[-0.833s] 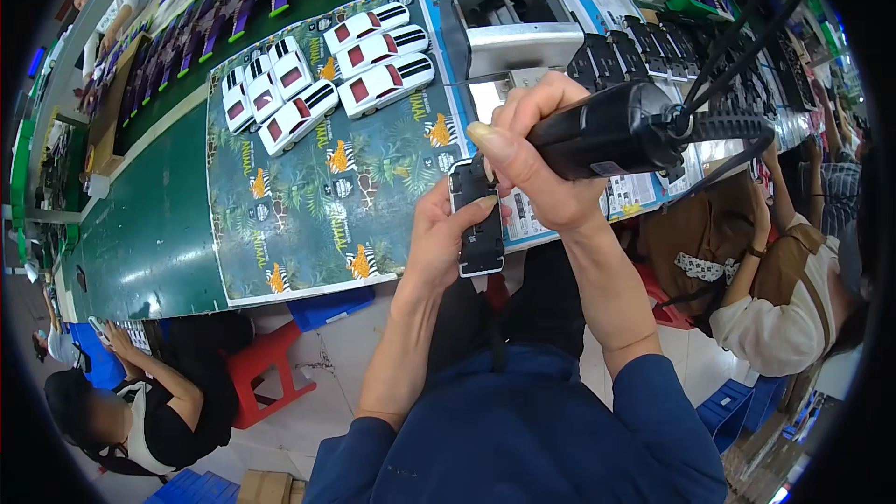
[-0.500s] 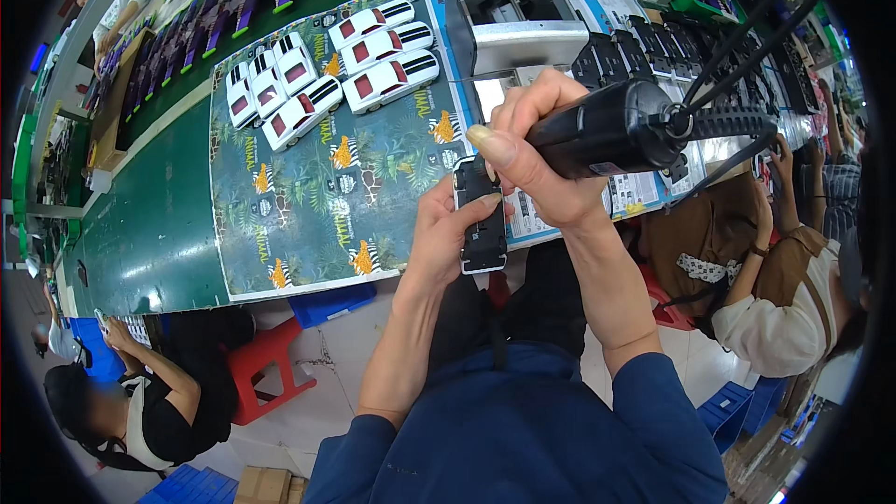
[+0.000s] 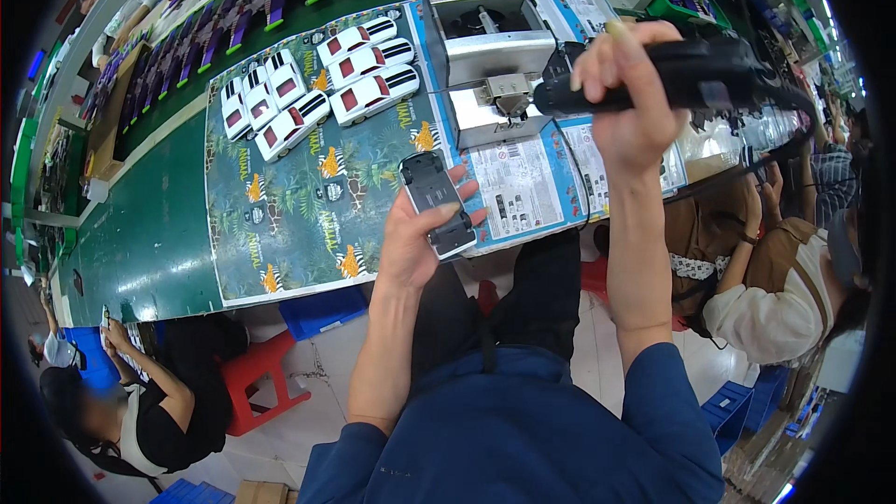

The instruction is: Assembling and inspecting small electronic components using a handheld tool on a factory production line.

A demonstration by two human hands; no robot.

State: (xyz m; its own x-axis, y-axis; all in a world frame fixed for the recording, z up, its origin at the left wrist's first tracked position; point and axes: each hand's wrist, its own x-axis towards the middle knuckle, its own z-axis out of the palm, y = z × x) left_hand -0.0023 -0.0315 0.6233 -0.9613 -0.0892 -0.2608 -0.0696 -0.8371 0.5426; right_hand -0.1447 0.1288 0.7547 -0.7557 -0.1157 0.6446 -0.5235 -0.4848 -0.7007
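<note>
My left hand (image 3: 411, 241) holds a toy car (image 3: 435, 194) upside down above the table's near edge, black underside facing up. The thumb presses across the underside and the fingers pass beneath it. In my right hand (image 3: 633, 103) is a black corded electric screwdriver (image 3: 695, 75), lying almost level and pointing left. The screwdriver's front end is at the outlet block of a metal screw feeder (image 3: 490, 45); whether the tip touches it cannot be made out. Several finished-looking white toy cars (image 3: 375, 91) with black stripes stand left of the feeder.
Printed sheets (image 3: 289, 224) cover part of the green table (image 3: 140, 243). Rows of purple-and-green parts (image 3: 275, 7) line the far side. A thin cable (image 3: 583, 177) hangs over the sheet at right. Co-workers sit at both sides; a red stool (image 3: 261, 383) is at lower left.
The screwdriver has swung from above the toy car to the feeder, up and right with my right hand. My left hand has moved slightly left, tilting the car.
</note>
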